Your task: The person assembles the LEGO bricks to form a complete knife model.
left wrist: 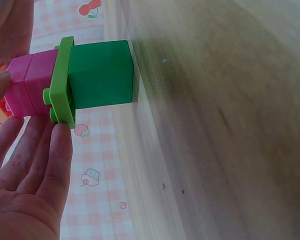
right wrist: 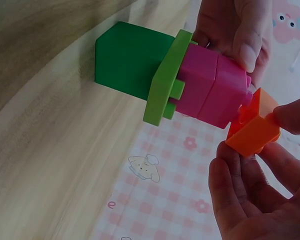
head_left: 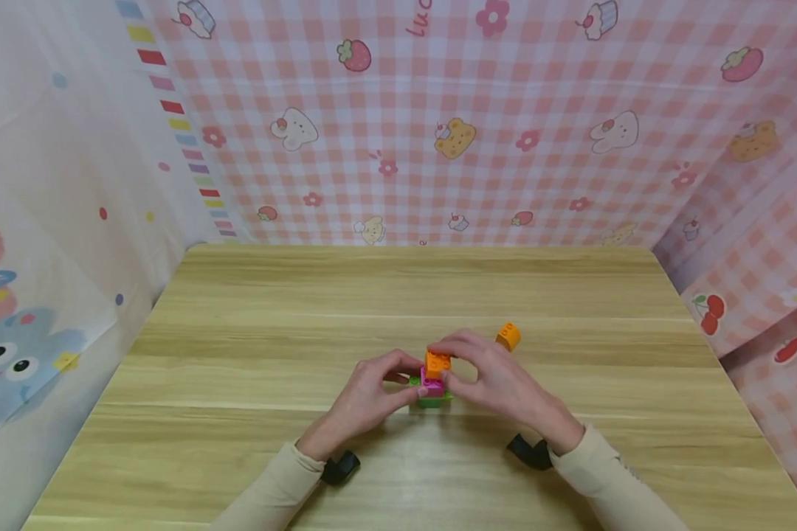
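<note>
A stack stands on the table: a dark green block (left wrist: 102,74) at the bottom, a light green plate (right wrist: 167,77) on it, then two pink blocks (right wrist: 210,86). My left hand (head_left: 365,391) holds the pink blocks between thumb and fingers from the left side. Above them, my right hand (head_left: 494,372) pinches an orange block (right wrist: 252,127) between thumb and fingers. In the right wrist view this block is tilted against the studs of the upper pink block, one edge near them; whether it is joined cannot be told.
Another orange piece (head_left: 508,336) lies on the wooden table (head_left: 272,310), just beyond my right hand. Patterned cloth (head_left: 405,96) hangs behind the table's far edge and at both sides. Black straps are at both wrists.
</note>
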`<act>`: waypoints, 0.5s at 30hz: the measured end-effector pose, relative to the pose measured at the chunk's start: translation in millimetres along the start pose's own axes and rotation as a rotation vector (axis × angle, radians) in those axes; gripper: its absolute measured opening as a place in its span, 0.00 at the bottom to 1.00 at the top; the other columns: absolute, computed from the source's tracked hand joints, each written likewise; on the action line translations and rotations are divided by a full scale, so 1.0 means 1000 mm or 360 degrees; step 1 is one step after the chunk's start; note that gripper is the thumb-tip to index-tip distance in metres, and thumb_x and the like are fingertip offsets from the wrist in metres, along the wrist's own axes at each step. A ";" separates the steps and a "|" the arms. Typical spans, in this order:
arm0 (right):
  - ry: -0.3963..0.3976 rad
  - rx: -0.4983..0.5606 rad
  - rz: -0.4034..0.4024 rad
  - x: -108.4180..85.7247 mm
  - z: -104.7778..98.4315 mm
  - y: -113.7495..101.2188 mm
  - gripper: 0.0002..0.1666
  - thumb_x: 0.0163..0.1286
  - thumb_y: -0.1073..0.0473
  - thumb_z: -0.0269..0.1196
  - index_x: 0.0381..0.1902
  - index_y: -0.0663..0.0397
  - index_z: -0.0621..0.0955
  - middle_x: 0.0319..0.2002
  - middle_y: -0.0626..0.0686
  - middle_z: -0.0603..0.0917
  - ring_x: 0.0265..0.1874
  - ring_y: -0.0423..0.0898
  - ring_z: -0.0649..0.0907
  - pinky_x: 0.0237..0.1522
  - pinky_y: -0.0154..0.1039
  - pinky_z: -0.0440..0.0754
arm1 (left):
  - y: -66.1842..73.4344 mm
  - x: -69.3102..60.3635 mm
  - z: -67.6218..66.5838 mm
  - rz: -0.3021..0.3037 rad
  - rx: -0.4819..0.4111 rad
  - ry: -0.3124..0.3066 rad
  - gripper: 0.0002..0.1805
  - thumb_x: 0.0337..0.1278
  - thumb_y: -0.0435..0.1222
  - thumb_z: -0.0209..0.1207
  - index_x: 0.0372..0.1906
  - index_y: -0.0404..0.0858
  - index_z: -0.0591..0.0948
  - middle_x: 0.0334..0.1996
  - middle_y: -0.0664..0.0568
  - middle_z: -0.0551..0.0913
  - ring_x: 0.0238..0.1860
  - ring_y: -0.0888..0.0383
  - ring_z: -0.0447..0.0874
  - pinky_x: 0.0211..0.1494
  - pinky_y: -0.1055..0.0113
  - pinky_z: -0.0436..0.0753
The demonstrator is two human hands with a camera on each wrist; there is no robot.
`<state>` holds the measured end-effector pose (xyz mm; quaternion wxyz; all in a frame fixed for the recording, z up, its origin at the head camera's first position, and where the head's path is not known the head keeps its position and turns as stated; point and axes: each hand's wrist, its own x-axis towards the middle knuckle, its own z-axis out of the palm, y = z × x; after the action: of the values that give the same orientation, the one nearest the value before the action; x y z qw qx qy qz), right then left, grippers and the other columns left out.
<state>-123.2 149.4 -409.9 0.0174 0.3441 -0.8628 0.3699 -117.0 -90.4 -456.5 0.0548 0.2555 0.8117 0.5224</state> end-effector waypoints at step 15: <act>0.0036 -0.0083 -0.0109 0.000 0.006 0.002 0.20 0.65 0.63 0.70 0.56 0.53 0.86 0.52 0.47 0.86 0.49 0.44 0.84 0.51 0.44 0.86 | 0.000 0.000 0.001 -0.0007 -0.0003 0.0014 0.13 0.63 0.34 0.71 0.50 0.39 0.83 0.49 0.52 0.88 0.50 0.56 0.87 0.55 0.65 0.86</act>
<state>-123.2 146.2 -415.7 0.0489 0.3685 -0.8597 0.3503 -116.8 -89.8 -456.8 0.0525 0.2514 0.8120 0.5241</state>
